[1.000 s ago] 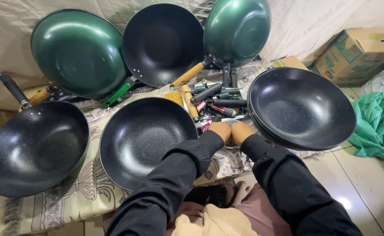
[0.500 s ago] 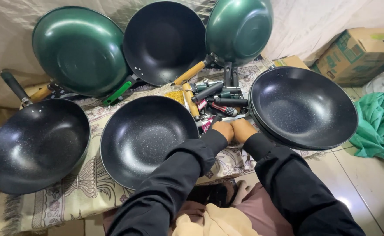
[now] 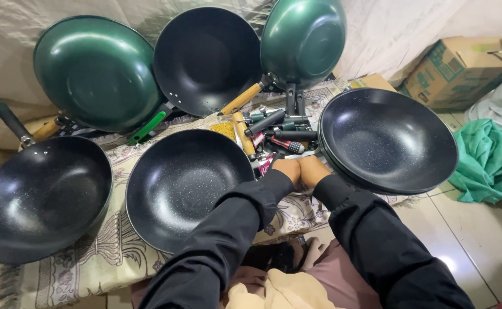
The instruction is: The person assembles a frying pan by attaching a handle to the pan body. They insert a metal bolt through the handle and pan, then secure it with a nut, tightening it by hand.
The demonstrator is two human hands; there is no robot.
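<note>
Together, left hand [image 3: 287, 169] and right hand [image 3: 312, 170] meet between round speckled black woks [image 3: 188, 186], fingers' state hidden.

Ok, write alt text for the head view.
A person in black sleeves holds the left hand and right hand together over a pile of loose pan handles, between two black woks on a patterned cloth. Green woks lean against the backdrop behind.

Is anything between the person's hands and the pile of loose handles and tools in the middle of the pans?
Nothing visible. The left hand and right hand sit together at the pile of handles and tools, in the gap between the middle black pan and the right black pan.
</note>
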